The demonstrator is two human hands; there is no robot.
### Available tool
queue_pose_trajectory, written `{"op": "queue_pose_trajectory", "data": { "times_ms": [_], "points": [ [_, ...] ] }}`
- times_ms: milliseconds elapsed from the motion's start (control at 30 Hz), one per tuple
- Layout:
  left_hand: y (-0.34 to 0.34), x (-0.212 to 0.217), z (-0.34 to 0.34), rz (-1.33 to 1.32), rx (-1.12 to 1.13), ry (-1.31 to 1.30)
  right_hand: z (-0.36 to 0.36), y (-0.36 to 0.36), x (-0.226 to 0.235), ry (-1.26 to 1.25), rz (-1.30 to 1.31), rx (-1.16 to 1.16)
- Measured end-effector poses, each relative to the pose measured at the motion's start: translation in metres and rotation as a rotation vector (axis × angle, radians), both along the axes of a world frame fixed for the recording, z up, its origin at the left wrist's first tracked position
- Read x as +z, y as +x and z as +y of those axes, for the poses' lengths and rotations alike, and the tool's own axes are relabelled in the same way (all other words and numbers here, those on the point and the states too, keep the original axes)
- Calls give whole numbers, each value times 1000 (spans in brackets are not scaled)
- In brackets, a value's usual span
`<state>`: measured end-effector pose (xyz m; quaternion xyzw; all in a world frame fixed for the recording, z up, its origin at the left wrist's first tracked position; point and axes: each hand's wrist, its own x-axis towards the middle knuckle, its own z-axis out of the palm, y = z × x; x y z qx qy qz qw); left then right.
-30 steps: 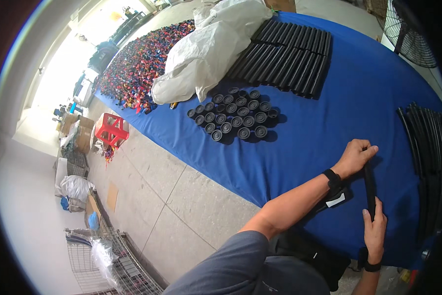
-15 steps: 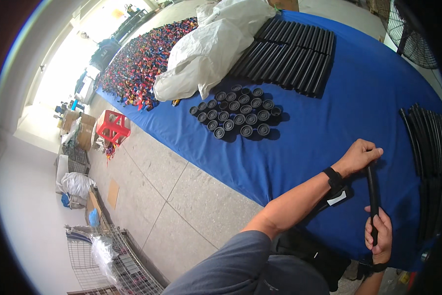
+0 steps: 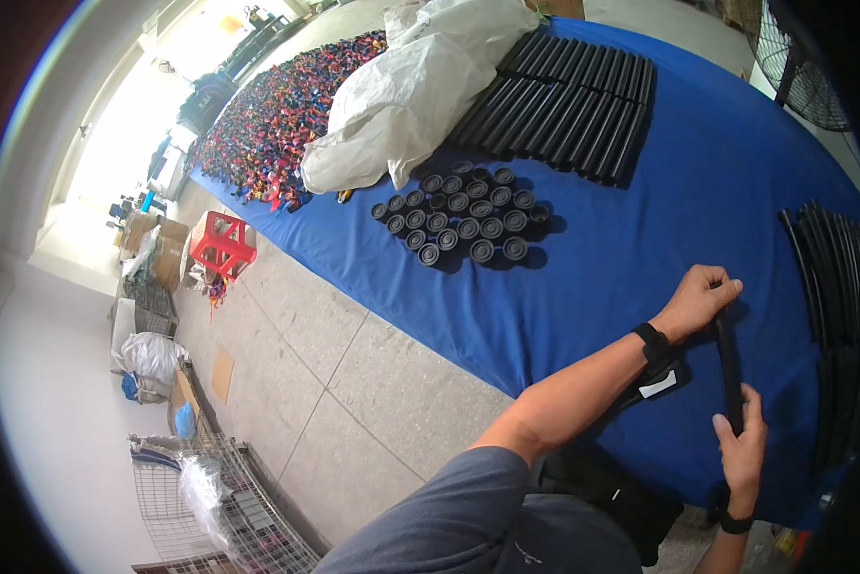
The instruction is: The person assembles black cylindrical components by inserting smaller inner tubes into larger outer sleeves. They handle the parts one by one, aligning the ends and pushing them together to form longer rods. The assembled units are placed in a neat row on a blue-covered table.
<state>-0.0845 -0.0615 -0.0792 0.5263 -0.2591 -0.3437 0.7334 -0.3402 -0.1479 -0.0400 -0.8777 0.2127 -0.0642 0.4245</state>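
Observation:
A slim black tube (image 3: 727,364) is held nearly upright in the picture over the blue cloth. My left hand (image 3: 700,302), with a dark band on its wrist, is closed around the far end. At the near end sits my right hand (image 3: 744,448), its thumb on one side of the tube and its fingers along the other. The tube's near tip disappears into that hand. Beside my left forearm lies a small dark object with a white label (image 3: 658,385), partly hidden by the arm.
Round black caps (image 3: 482,251) stand in a cluster mid-table. Behind them are rows of thick black tubes (image 3: 583,124), a white sack (image 3: 382,115) and a heap of colourful small pieces (image 3: 267,124). Thin black tubes (image 3: 837,277) lie at the right edge. A red stool (image 3: 221,245) stands left.
My right hand has slid up the tube toward my left hand, and its fingers have straightened from a wrapped grip. My left hand stays almost in place.

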Motion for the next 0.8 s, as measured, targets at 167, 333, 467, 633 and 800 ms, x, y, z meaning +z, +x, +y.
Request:
{"op": "queue_pose_trajectory", "data": {
  "times_ms": [167, 333, 467, 633, 800],
  "points": [
    [4, 21, 14, 133, -147, 35, 3, 0, 12, 658, 97, -194],
    [1, 31, 13, -81, -70, 219, 16, 9, 18, 12, 127, -56],
    [-3, 31, 5, 60, -7, 217, -8, 22, 20, -507, 21, -22],
    [0, 8, 0, 143, -139, -64, -36, 14, 28, 757, 247, 105],
    [-14, 5, -5, 154, -198, -164, -27, 21, 8, -401, -26, 44]
  ]
}}
